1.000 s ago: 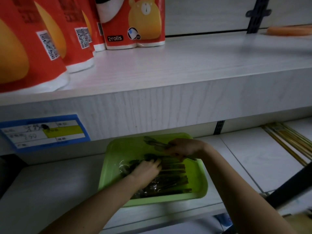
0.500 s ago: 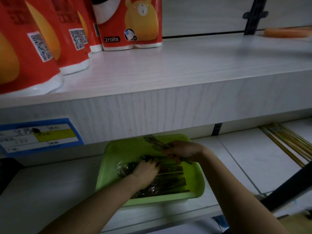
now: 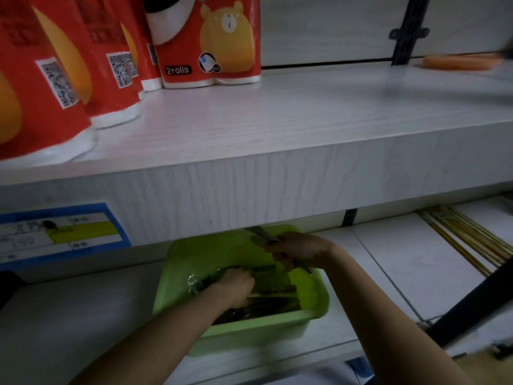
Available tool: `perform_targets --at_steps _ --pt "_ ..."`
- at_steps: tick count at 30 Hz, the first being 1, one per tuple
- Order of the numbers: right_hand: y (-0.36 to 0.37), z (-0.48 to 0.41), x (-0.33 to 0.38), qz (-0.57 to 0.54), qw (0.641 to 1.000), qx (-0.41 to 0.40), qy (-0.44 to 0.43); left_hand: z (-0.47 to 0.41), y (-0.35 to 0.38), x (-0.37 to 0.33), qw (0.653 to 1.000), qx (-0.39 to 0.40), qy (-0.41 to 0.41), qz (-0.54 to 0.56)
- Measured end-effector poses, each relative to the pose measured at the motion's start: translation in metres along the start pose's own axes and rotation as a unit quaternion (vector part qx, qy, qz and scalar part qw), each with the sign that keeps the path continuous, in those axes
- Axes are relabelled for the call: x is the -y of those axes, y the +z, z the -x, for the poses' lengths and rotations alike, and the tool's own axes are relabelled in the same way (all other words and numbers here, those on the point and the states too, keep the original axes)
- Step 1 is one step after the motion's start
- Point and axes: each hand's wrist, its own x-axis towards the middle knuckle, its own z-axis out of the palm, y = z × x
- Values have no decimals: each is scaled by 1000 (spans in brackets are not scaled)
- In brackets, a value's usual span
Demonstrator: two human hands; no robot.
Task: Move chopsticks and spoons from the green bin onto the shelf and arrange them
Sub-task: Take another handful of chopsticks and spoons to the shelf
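The green bin (image 3: 194,262) stands on the lower shelf (image 3: 69,315), under the edge of the upper shelf. Dark wrapped chopsticks and spoons (image 3: 274,298) lie in a heap inside it. My left hand (image 3: 237,287) reaches down into the heap, its fingers curled among the pieces; what it grips is hidden. Above the bin's far side, my right hand (image 3: 298,250) grips several spoons (image 3: 261,234), their dark ends sticking out to the upper left.
Yellow chopsticks (image 3: 469,240) lie on the lower shelf at the right. Red tissue-roll packs (image 3: 205,40) stand on the upper shelf (image 3: 277,129), an orange object (image 3: 460,61) at its far right. A blue price label (image 3: 58,234) is on the shelf edge. A dark post (image 3: 472,301) crosses at the right.
My right hand has lifted slightly with the spoons and stays over the bin's far side. My left hand has dug a little deeper into the heap.
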Motion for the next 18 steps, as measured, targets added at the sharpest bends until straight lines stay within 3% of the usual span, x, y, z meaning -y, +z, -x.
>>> perform_targets --at_steps 11,15,18 --pt "2 9 2 -7 1000 -19 -10 8 -9 6 999 12 6 45" --pt "-4 16 2 -79 996 -30 -34 16 -20 14 985 21 18 169" --pt "-10 23 2 -123 989 -58 -56 19 -25 24 935 25 35 352"
